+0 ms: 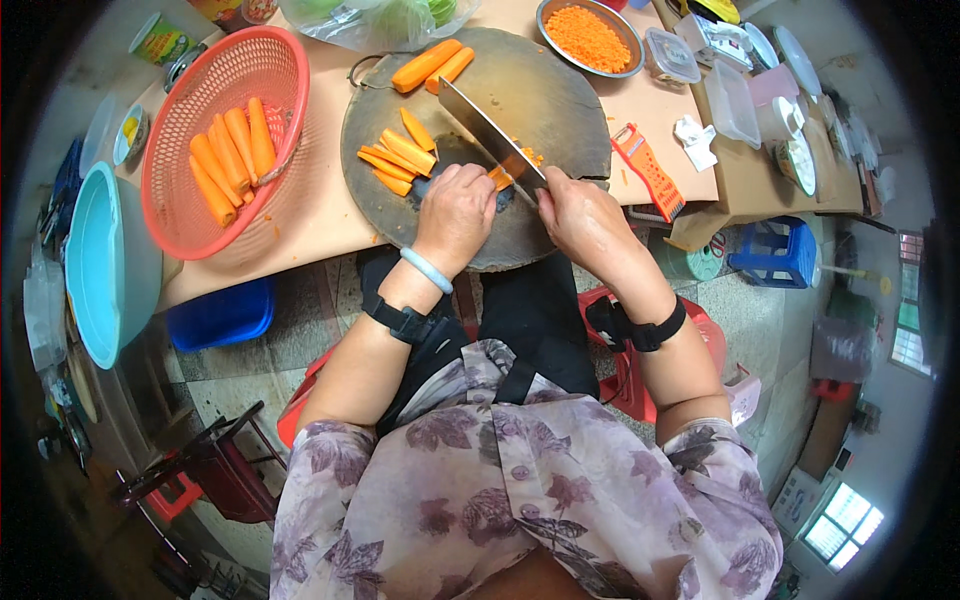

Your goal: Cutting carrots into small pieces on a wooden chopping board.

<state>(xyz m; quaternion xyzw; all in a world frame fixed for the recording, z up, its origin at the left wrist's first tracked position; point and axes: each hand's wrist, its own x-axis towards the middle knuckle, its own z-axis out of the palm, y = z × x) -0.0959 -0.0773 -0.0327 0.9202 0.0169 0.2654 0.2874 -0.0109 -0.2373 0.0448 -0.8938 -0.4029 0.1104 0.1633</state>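
Note:
On the round wooden chopping board [565,110], my right hand [585,215] is wrapped round the handle of a cleaver [488,132]. Its blade slants up and to the left, edge down on the board. Just left of the blade, my left hand [458,212] has curled fingers pressing on a carrot piece [500,178], mostly hidden by the hand and blade. Small orange bits [534,155] lie right of the blade. Beside my left hand rest several carrot sticks [402,153]. Peeled carrots [427,66] lie at the board's far edge.
At left stands a red colander [165,180] with several whole carrots [205,165]; a turquoise basin [95,270] is beyond it. A metal bowl [634,42] holds diced carrot at the far right. An orange grater [648,172] and crumpled tissue [694,140] lie right of the board.

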